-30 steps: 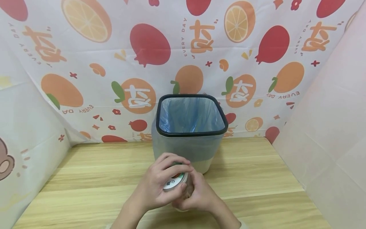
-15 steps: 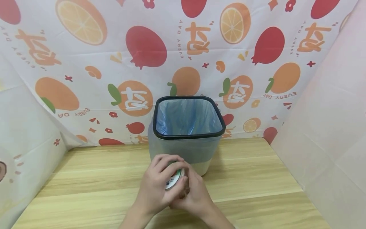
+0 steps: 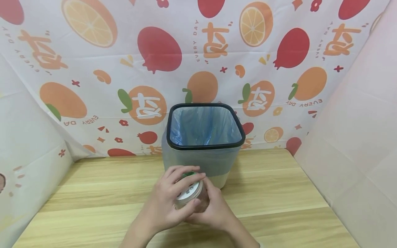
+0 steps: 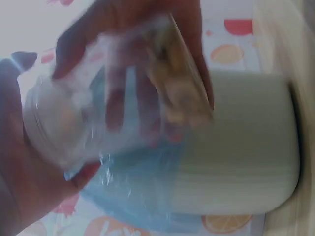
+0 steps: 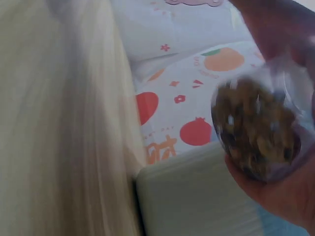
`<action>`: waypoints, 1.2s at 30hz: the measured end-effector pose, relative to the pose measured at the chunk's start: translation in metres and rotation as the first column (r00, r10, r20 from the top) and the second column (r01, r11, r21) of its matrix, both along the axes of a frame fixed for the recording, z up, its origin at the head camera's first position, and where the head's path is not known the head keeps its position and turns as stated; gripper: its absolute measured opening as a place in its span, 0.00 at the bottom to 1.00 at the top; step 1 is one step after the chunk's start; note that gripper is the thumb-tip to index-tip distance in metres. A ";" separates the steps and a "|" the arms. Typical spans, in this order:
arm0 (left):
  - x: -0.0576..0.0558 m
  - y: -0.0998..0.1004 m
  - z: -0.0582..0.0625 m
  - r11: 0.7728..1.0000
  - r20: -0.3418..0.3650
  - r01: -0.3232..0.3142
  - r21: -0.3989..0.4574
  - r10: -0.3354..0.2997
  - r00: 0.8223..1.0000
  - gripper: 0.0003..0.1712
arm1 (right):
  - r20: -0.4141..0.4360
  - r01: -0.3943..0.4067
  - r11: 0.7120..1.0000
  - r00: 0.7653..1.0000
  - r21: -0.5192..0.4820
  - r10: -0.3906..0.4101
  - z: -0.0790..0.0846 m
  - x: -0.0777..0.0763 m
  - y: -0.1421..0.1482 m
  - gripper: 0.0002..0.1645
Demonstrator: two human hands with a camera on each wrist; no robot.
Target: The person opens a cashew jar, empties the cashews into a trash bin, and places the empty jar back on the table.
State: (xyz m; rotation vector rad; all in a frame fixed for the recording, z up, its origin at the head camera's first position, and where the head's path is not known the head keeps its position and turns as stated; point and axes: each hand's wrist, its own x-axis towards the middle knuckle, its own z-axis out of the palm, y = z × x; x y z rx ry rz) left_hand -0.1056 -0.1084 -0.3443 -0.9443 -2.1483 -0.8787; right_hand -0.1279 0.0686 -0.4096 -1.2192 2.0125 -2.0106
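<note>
A clear plastic jar (image 3: 203, 199) is tilted between both hands in the head view, in front of the bin. Its round lid (image 3: 189, 193) bears a white label with dark print and some green. My left hand (image 3: 165, 198) grips the lid, fingers over the far side and thumb at the near side. Around the jar's body my right hand (image 3: 214, 210) is wrapped, thumb at the near side. Brown chunky pieces (image 5: 253, 125) lie at the jar's bottom in the right wrist view. The left wrist view is blurred, with the jar's transparent wall (image 4: 123, 88) before the right fingers.
Directly behind the hands stands a pale bin (image 3: 198, 165) with a black rim and blue liner bag (image 3: 207, 125). It rests on a light wooden table (image 3: 118, 193). A fruit-print cloth (image 3: 173, 79) hangs behind, with pale cloth at both sides.
The left hand has turned about the lid and its fingers have spread, so more of the label and jar shows. The head view shifted slightly; the bin stays put.
</note>
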 end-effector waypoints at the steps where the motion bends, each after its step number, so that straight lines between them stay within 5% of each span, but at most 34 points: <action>1: 0.000 -0.002 0.001 1.000 0.007 0.028 -0.011 -0.028 1.000 0.29 | 0.039 -0.057 0.998 0.998 -0.026 0.058 0.001 -0.001 0.002 0.49; 8: 0.000 -0.006 0.008 0.972 -0.004 0.236 -0.010 -0.236 0.972 0.23 | 0.118 -0.322 0.943 0.936 -0.089 0.331 0.004 -0.004 0.009 0.45; 12: 0.001 -0.004 0.009 0.960 -0.027 0.280 0.018 -0.280 0.960 0.18 | 0.145 -0.392 0.910 0.901 -0.135 0.409 0.003 -0.003 0.006 0.43; 18: 0.001 -0.003 0.007 0.967 -0.028 0.255 0.028 -0.254 0.967 0.16 | 0.134 -0.319 0.941 0.933 -0.113 0.333 0.004 0.000 0.003 0.43; 23: 0.000 0.000 0.005 0.990 -0.038 0.142 0.017 -0.141 0.989 0.20 | -0.001 -0.091 0.996 0.996 -0.003 0.091 0.004 0.003 0.000 0.45; 26: 0.000 0.001 0.002 0.998 -0.028 0.063 0.013 -0.063 0.998 0.21 | -0.125 0.098 0.992 0.988 0.080 -0.088 0.002 0.004 -0.002 0.46; 29: -0.001 0.001 0.001 0.999 -0.008 0.039 0.008 -0.039 0.999 0.23 | -0.181 0.174 0.979 0.972 0.110 -0.153 0.001 0.004 -0.003 0.47; 31: -0.001 -0.001 0.002 0.999 0.004 0.052 -0.004 -0.052 0.999 0.24 | -0.162 0.155 0.981 0.977 0.116 -0.136 0.001 0.004 -0.003 0.47; 36: -0.001 -0.008 0.005 0.988 0.022 0.152 -0.030 -0.151 0.988 0.23 | 0.040 -0.063 0.993 0.997 0.099 0.059 0.004 0.001 0.004 0.47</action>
